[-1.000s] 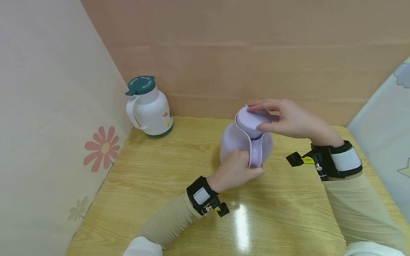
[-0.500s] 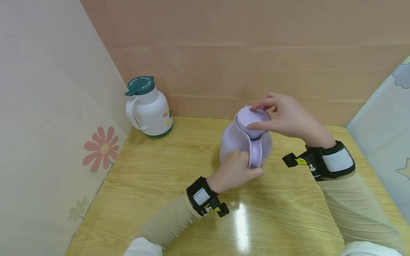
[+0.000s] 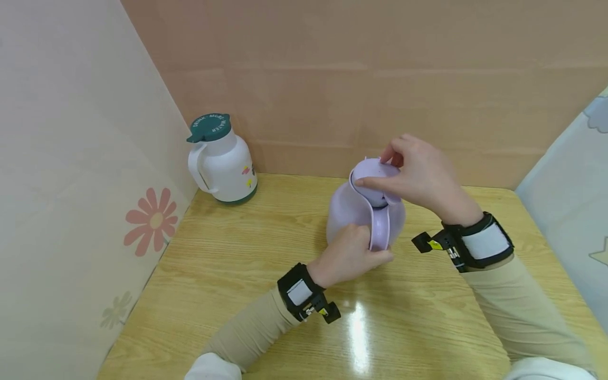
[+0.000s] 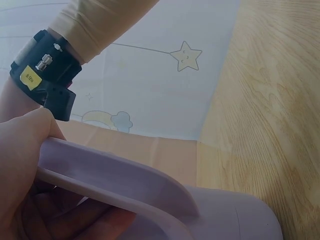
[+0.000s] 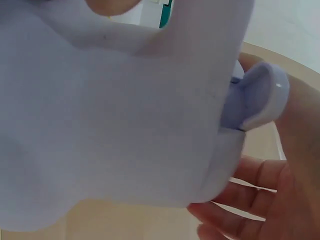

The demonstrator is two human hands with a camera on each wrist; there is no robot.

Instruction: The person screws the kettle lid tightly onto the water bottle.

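Fingers of the left hand (image 3: 349, 253) are curling round the handle (image 3: 379, 232) of the lilac jug (image 3: 363, 214), while the right hand (image 3: 420, 177) is arching over the jug's lid (image 3: 372, 177), thumb and fingertips pinching its rim. In the left wrist view the left hand (image 4: 22, 165) is wrapping the smooth, flat-sided handle (image 4: 115, 177) from below.

Everything is sitting on a wooden table (image 3: 237, 274) with a pale, glossy grain that is catching a bright glare near the left wrist. A plain pinkish wall is running behind it, a cream panel printed with flowers is closing the left side, and a pale blue panel with a star and cloud is closing the right.

Standing upright toward the back of the table, right of centre, the lilac jug is keeping its long axis vertical, its handle facing the person and its small spout nub turned to the back wall. It is round-bellied, matte plastic, with a domed lid. In the right wrist view its body (image 5: 110, 115) is filling the picture.

Far left in the back corner, a white jug (image 3: 223, 163) with a dark green lid is standing well apart.
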